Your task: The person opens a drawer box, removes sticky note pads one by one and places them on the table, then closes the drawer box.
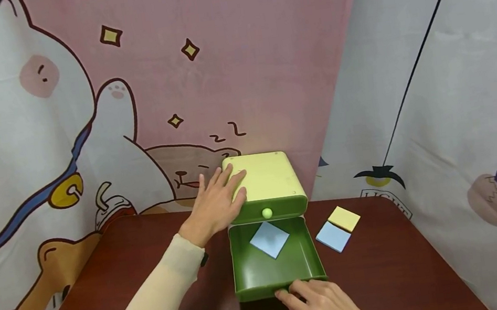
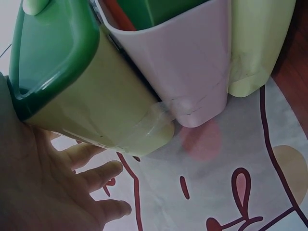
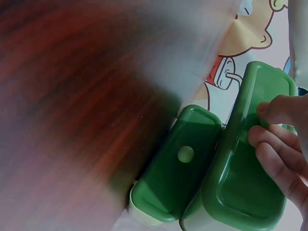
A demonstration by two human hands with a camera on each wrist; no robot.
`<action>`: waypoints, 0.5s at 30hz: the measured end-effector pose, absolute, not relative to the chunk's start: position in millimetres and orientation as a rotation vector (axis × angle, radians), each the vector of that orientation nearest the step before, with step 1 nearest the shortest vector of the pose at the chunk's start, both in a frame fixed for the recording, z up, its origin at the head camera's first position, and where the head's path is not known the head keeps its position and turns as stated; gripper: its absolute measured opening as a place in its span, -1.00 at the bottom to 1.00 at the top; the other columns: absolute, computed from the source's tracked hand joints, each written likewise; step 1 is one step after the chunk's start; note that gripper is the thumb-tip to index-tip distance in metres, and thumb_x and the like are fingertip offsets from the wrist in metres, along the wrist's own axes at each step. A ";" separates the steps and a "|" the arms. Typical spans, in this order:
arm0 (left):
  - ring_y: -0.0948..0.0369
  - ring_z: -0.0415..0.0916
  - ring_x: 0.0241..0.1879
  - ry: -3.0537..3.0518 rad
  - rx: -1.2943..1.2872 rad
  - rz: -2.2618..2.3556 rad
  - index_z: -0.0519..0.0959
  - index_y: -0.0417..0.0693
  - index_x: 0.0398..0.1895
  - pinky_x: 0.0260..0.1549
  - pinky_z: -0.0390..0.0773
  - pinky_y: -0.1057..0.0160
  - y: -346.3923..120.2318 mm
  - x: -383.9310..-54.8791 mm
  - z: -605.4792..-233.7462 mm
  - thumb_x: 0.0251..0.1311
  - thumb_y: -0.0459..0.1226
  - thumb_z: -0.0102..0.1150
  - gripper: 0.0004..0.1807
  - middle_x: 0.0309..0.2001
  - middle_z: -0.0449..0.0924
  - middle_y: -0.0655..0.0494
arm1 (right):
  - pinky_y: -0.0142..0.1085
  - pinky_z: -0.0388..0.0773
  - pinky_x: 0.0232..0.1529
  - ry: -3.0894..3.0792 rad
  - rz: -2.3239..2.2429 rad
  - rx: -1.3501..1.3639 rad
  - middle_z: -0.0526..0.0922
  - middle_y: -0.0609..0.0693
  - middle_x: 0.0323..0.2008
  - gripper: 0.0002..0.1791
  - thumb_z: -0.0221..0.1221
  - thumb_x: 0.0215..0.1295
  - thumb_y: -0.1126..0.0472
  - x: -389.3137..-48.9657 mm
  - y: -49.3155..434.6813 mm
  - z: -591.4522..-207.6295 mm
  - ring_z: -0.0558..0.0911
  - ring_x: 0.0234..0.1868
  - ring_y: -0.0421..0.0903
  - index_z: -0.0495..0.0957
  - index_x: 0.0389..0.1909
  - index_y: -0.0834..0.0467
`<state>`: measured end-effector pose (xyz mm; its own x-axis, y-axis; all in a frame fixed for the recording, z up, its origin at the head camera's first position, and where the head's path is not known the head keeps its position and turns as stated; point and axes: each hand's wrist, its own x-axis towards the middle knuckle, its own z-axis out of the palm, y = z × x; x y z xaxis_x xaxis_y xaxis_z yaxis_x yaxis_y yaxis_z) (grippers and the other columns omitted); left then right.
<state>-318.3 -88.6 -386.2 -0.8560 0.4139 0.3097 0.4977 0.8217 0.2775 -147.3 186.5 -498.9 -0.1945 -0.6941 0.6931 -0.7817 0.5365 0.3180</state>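
A small drawer unit (image 1: 267, 173) stands on the table, with a pale yellow top and green drawer fronts. Its green drawer (image 1: 277, 273) below the top one is pulled out towards me, and a blue paper square (image 1: 269, 239) lies inside. My left hand (image 1: 214, 202) rests with spread fingers on the unit's top left edge. At the front of the pulled-out drawer my right hand (image 1: 322, 303) pinches the round knob, mostly covered by thumb and fingers in the right wrist view. The top drawer's knob (image 1: 267, 213) stays untouched.
Right of the unit, a yellow paper square (image 1: 344, 219) and another blue square (image 1: 333, 237) lie on the brown table (image 1: 380, 274). A bottom drawer (image 3: 171, 173) is closed. A printed cloth (image 1: 265, 68) hangs close behind the unit.
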 end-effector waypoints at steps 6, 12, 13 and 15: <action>-0.21 -0.03 0.94 -2.765 -0.708 -0.528 0.25 0.33 0.92 0.85 -0.26 -0.56 -89.1 -319.4 -387.1 0.82 0.23 -0.39 -0.25 0.96 0.01 -0.03 | -0.61 0.31 -0.52 -1.928 0.136 1.203 0.64 -0.20 -0.35 -0.56 -0.02 0.93 0.17 -146.8 185.2 -500.5 0.37 -0.53 -0.38 0.87 -0.02 0.01; -0.20 -0.05 0.95 -2.776 -0.702 -0.527 0.24 0.35 0.92 0.86 -0.27 -0.55 -89.4 -318.8 -387.1 0.82 0.25 -0.42 -0.24 0.96 0.00 -0.01 | -0.64 0.33 -0.53 -1.925 0.153 1.210 0.65 -0.22 -0.37 -0.58 0.01 0.91 0.14 -148.5 185.4 -501.8 0.43 -0.55 -0.40 0.87 -0.02 -0.01; -0.20 -0.05 0.95 -2.776 -0.700 -0.525 0.24 0.35 0.92 0.86 -0.27 -0.55 -89.4 -319.1 -387.5 0.82 0.24 -0.42 -0.24 0.96 0.00 -0.01 | -0.63 0.33 -0.53 -1.920 0.151 1.213 0.66 -0.22 -0.37 -0.59 0.02 0.91 0.13 -148.8 185.7 -501.8 0.44 -0.55 -0.40 0.87 -0.02 -0.01; -0.21 -0.05 0.95 -2.773 -0.700 -0.525 0.24 0.34 0.92 0.85 -0.27 -0.56 -89.6 -319.4 -387.9 0.82 0.24 -0.42 -0.24 0.96 0.00 -0.01 | -0.63 0.35 -0.54 -1.910 0.144 1.220 0.68 -0.22 -0.36 -0.62 0.05 0.89 0.12 -149.4 186.3 -501.1 0.47 -0.55 -0.39 0.88 -0.01 -0.01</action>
<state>-319.4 -89.6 -387.9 -0.8585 0.4112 0.3065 0.4947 0.8215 0.2837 -149.4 186.3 -501.1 -0.1694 -0.6943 0.6994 -0.7914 0.5188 0.3233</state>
